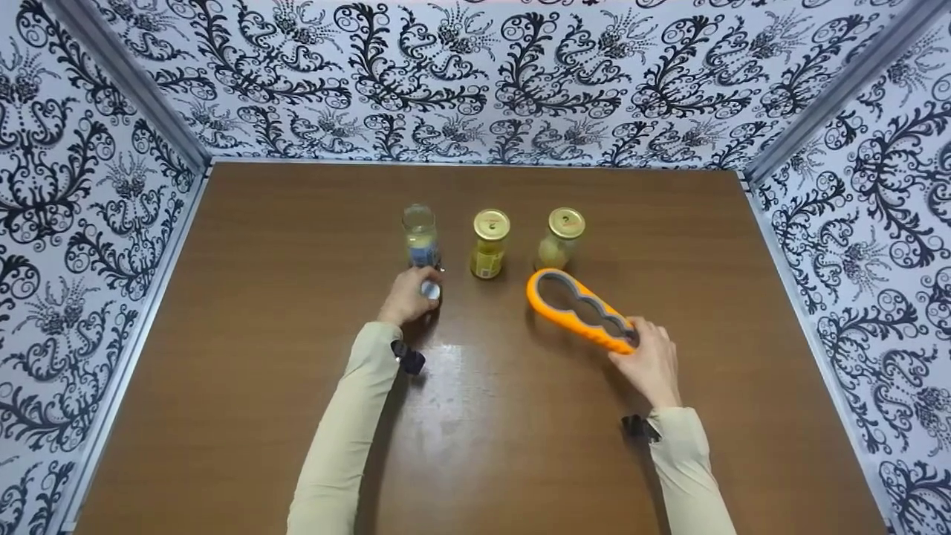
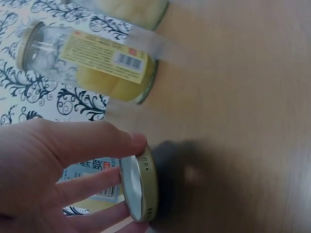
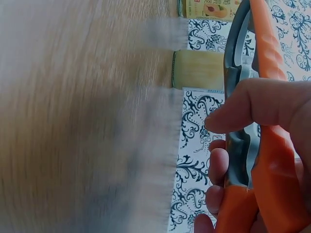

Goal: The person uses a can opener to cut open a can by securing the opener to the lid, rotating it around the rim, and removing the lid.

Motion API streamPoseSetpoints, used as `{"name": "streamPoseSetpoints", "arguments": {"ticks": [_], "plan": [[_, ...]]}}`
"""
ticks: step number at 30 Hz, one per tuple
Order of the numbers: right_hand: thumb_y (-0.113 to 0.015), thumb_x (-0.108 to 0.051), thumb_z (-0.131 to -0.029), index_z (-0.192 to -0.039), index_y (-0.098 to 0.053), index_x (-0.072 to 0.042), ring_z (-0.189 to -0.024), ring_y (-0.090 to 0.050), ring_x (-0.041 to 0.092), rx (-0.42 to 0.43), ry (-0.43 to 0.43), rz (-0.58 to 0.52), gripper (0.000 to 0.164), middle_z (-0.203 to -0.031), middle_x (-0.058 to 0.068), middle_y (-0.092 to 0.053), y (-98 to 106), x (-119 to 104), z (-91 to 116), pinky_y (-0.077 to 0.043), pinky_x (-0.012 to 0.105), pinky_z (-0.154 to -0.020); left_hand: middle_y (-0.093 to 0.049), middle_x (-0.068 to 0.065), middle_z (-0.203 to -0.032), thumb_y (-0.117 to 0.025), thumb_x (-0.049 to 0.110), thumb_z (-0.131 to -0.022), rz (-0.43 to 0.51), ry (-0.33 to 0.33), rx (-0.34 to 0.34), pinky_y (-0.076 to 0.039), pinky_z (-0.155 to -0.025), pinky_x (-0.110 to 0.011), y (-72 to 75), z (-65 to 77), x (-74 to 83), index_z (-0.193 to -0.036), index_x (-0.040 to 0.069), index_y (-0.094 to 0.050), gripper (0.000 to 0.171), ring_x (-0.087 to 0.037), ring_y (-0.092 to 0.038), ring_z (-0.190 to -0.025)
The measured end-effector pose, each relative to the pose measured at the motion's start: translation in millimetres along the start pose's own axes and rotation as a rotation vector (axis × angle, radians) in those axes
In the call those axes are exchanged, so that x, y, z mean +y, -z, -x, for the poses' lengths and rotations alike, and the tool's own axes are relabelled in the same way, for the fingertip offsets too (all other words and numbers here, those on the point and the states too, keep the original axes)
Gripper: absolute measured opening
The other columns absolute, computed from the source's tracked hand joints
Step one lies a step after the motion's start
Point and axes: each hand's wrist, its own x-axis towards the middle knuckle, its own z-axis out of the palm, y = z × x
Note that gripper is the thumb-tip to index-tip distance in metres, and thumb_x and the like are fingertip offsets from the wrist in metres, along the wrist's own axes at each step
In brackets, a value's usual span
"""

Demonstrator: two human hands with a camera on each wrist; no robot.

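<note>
Tabletop (image 1: 475,446): jars (image 1: 490,241) with yellowish contents (image 2: 103,85), left hand (image 1: 407,294) round lid (image 2: 150,187), right hand (image 1: 654,362) round opener (image 1: 576,325).

and here we are in what looks like a booth, a staged recording bay: a brown wood-grain tabletop (image 1: 223,416) boxed in by patterned panels (image 1: 446,74) at back, left and right, black scrollwork on white all round. look at the corners, grey metal strips (image 1: 134,82) running panel to panel, more trade stand than living room! black wrist cameras (image 1: 409,358) sit at both cuffs, another sign of filming. glass jars (image 1: 487,260) and an orange tool (image 1: 572,322) hint at kitchen; which building, can't tell.
</note>
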Motion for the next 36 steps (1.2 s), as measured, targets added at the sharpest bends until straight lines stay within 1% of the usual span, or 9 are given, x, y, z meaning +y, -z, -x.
{"name": "streamPoseSetpoints", "arguments": {"ticks": [4, 10, 13, 17, 22, 25, 32, 36], "plan": [[-0.08, -0.009, -0.066, -0.114, -0.061, 0.002, -0.096, -0.052, 0.039, -0.008, 0.0, 0.003, 0.053, -0.104, 0.021, -0.063, -0.4, -3.1, 1.2, -0.037, 0.054, -0.081, -0.063, -0.021, -0.107, -0.077, 0.0, -0.073, -0.049, 0.055, 0.002, -0.047, -0.086, -0.051, -2.9, -1.5, 1.8, -0.106, 0.001, -0.065, 0.035, -0.041, -0.059, -0.1], [-0.08, -0.009, -0.068, -0.114, -0.06, 0.002, -0.097, -0.051, 0.039, -0.027, -0.019, 0.001, 0.051, -0.105, 0.021, -0.063, -1.2, -4.3, 1.6, -0.037, 0.054, -0.082, -0.063, -0.019, -0.108, -0.08, 0.003, -0.071, -0.147, 0.118, 0.017, -0.05, -0.078, -0.052, -7.9, -2.1, 2.5, -0.107, 0.007, -0.065, 0.039, -0.04, -0.061, -0.097], [-0.08, -0.009, -0.068, -0.113, -0.061, 0.002, -0.095, -0.052, 0.039, -0.019, -0.016, -0.003, 0.051, -0.103, 0.021, -0.063, -1.9, -3.8, 1.1, -0.037, 0.054, -0.081, -0.062, -0.019, -0.109, -0.081, 0.005, -0.071, -0.188, 0.119, 0.02, -0.051, -0.075, -0.054, -10.1, -1.5, 2.0, -0.109, 0.007, -0.065, 0.042, -0.042, -0.06, -0.098], [-0.08, -0.009, -0.067, -0.113, -0.061, 0.001, -0.094, -0.052, 0.038, -0.011, -0.011, -0.019, 0.051, -0.101, 0.02, -0.064, -2.5, -3.5, 1.6, -0.038, 0.054, -0.08, -0.06, -0.02, -0.112, -0.081, 0.006, -0.071, -0.234, 0.087, 0.011, -0.05, -0.078, -0.054, -11.4, -0.5, 1.3, -0.11, 0.005, -0.064, 0.043, -0.043, -0.056, -0.102], [-0.08, -0.009, -0.066, -0.112, -0.062, 0.002, -0.093, -0.053, 0.04, 0.007, 0.007, -0.015, 0.051, -0.1, 0.021, -0.064, -3.4, -2.1, 3.2, -0.039, 0.055, -0.079, -0.06, -0.019, -0.113, -0.081, 0.007, -0.071, -0.256, 0.058, 0.017, -0.05, -0.079, -0.054, -12.8, 0.6, 0.3, -0.11, 0.004, -0.064, 0.043, -0.042, -0.054, -0.103], [-0.081, -0.009, -0.065, -0.111, -0.062, 0.002, -0.092, -0.054, 0.041, 0.018, 0.017, -0.013, 0.051, -0.099, 0.021, -0.064, -3.9, -2.0, 3.1, -0.04, 0.054, -0.077, -0.059, -0.019, -0.115, -0.081, 0.007, -0.07, -0.259, 0.062, 0.017, -0.05, -0.079, -0.055, -13.9, 0.6, -0.5, -0.111, 0.004, -0.063, 0.045, -0.042, -0.054, -0.105], [-0.081, -0.008, -0.064, -0.11, -0.062, 0.003, -0.089, -0.054, 0.04, 0.014, 0.024, -0.015, 0.051, -0.1, 0.021, -0.065, -5.2, -3.1, 5.0, -0.041, 0.053, -0.073, -0.056, -0.021, -0.118, -0.078, 0.006, -0.073, -0.299, 0.077, -0.023, -0.05, -0.078, -0.056, -15.6, 0.0, -1.2, -0.116, 0.003, -0.059, 0.047, -0.044, -0.054, -0.108], [-0.081, -0.008, -0.065, -0.11, -0.062, 0.003, -0.089, -0.054, 0.04, 0.014, 0.023, -0.017, 0.051, -0.099, 0.021, -0.065, -5.4, -2.4, 7.5, -0.041, 0.053, -0.074, -0.055, -0.022, -0.118, -0.076, 0.006, -0.074, -0.289, 0.071, -0.038, -0.05, -0.079, -0.057, -15.9, 0.0, 1.5, -0.117, 0.001, -0.059, 0.047, -0.045, -0.056, -0.106]]}}
